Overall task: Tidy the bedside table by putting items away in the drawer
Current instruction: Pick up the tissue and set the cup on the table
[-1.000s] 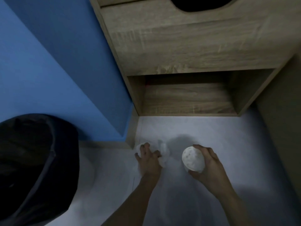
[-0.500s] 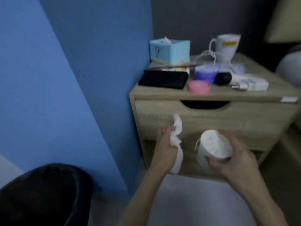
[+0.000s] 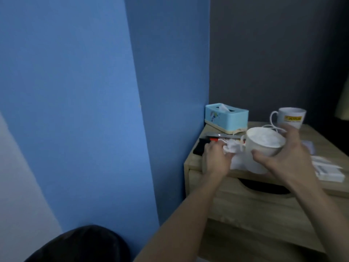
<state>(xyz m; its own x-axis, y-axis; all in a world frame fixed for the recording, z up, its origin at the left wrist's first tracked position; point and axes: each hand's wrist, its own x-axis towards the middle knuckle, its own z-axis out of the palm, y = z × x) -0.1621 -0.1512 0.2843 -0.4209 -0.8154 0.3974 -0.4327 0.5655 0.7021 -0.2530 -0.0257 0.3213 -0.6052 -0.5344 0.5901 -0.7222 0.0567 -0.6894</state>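
Note:
My left hand [image 3: 215, 159] grips a crumpled white tissue [image 3: 99, 147] above the left part of the wooden bedside table [image 3: 190, 163]. Just to its right, my right hand [image 3: 283, 157] holds a white cup [image 3: 264, 146] tilted toward me, its rim showing. The drawer [image 3: 245, 203] under the tabletop is closed, with a dark cut-out grip [image 3: 264, 188] at its top edge. On the tabletop stand a light blue tissue box [image 3: 226, 118], a white mug with a yellow label [image 3: 290, 118], a black flat item [image 3: 200, 148] and a white charger [image 3: 328, 171].
A blue wall [image 3: 94, 110] runs along the left of the table and a grey wall [image 3: 273, 53] stands behind it. A black bin bag [image 3: 81, 244] sits on the floor at lower left. An open shelf lies below the drawer.
I have risen from the floor: both hands lifted the tissue and the cup from the floor up to tabletop height, and the view moved up from the drawer front to the tabletop.

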